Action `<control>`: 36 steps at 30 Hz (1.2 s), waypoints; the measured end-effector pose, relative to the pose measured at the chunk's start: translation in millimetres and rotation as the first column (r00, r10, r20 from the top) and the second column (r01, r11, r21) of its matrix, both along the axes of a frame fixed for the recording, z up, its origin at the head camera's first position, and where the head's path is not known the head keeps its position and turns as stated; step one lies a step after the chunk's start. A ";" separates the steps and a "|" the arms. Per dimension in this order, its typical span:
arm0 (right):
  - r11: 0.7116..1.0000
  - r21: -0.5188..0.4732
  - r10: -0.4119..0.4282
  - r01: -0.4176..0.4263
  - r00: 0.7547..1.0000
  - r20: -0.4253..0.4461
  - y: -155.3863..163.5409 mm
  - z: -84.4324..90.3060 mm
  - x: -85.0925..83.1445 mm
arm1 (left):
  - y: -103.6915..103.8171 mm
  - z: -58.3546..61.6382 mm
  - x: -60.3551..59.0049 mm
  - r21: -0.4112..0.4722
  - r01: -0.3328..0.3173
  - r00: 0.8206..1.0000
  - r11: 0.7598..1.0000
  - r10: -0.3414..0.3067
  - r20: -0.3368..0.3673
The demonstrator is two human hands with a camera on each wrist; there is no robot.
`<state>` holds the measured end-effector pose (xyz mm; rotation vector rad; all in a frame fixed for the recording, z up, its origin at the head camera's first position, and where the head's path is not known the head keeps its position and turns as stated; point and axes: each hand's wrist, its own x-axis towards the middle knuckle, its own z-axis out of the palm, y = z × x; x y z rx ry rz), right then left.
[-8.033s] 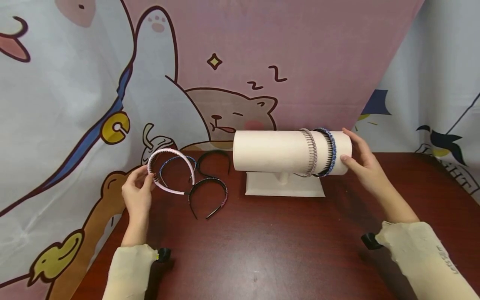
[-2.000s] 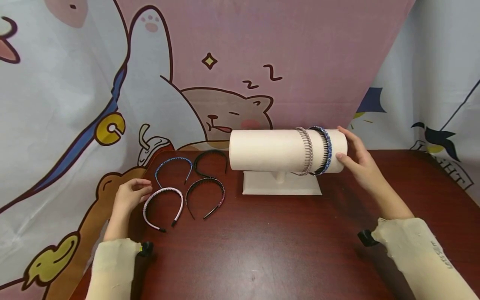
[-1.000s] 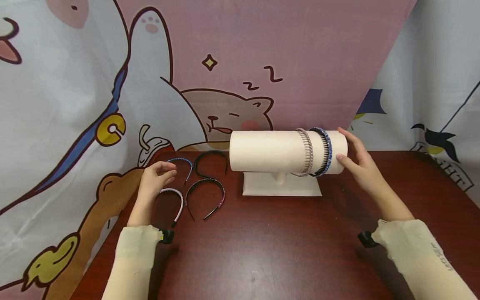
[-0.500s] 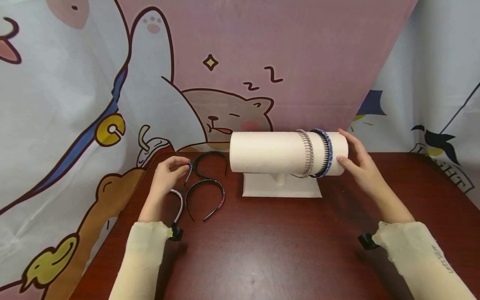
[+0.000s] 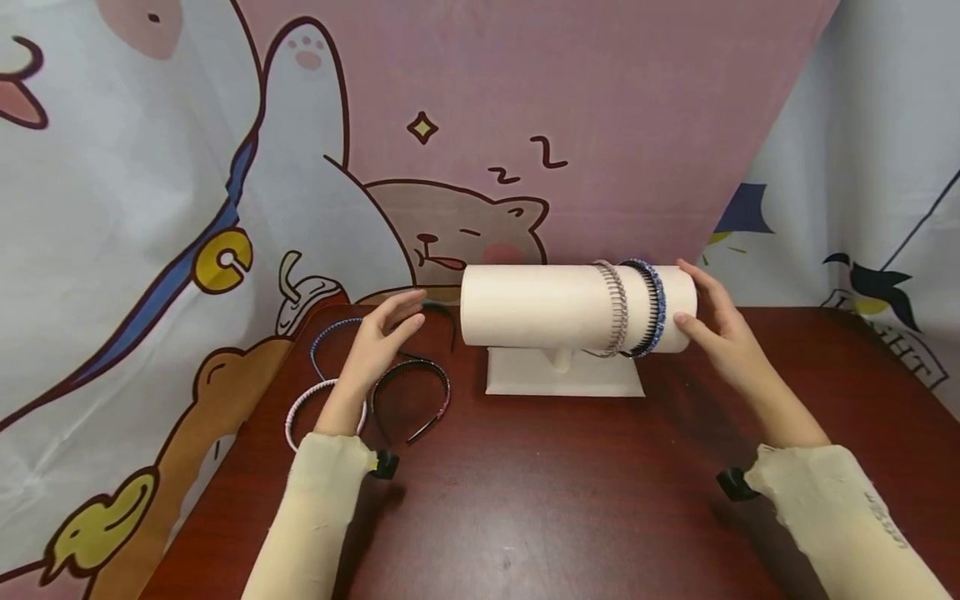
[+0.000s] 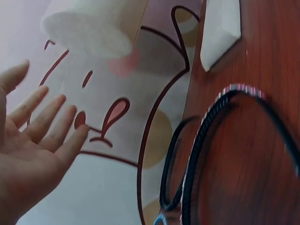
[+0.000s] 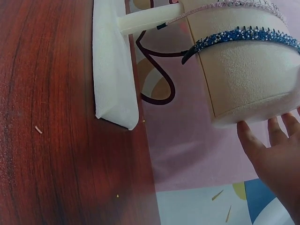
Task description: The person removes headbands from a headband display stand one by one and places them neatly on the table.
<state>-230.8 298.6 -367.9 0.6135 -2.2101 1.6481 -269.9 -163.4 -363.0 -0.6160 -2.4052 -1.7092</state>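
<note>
My left hand point(image 5: 372, 350) hovers over several headbands, fingers extended and holding nothing. Below and around it lie a blue headband point(image 5: 318, 337), a pale pink one point(image 5: 288, 415), a black one with pink stones point(image 5: 447, 396) and a plain black one point(image 5: 452, 323), partly hidden by the hand. My right hand point(image 5: 723, 337) holds the right end of a white cylindrical display stand point(image 5: 532, 304), thumb in front and fingers behind. Two headbands sit around the cylinder near that end: a pale pinkish toothed one point(image 5: 619, 308) and a sparkly blue one point(image 7: 248, 35).
The stand's flat white base point(image 5: 566, 375) rests on a dark reddish wooden table point(image 5: 525, 492). Behind rises a cartoon-printed cloth point(image 5: 637, 108), close to the cylinder and the table's back edge.
Eight seconds ago my left hand held the pale pink headband; two seconds ago it lay on the table. Since then that hand has moved right over the headbands. The right hand stays at the stand.
</note>
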 end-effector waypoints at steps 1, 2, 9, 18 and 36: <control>1.000 -0.003 0.002 -0.002 1.000 -0.001 0.1 -0.1 -0.2 | 4.1 -0.2 -1.6 0.020 0.022 1.000 1.000 -0.022 -0.011; 1.000 0.000 0.000 0.000 1.000 -0.006 0.1 -0.2 -0.3 | 8.1 -0.5 -3.4 0.034 0.042 0.999 0.999 -0.041 -0.022; 1.000 -0.010 0.006 -0.006 1.000 -0.011 0.1 -0.9 -1.2 | 31.8 -0.4 -11.3 0.108 0.138 0.990 0.984 -0.134 -0.047; 1.000 -0.010 0.007 -0.007 1.000 -0.015 0.2 -0.9 -0.7 | 51.3 3.0 -17.6 0.137 0.194 0.981 0.971 -0.188 -0.054; 0.997 0.056 -0.056 0.057 0.998 -0.019 -0.5 -0.7 2.8 | 59.3 -7.3 -41.7 0.157 0.319 0.938 0.935 -0.288 -0.192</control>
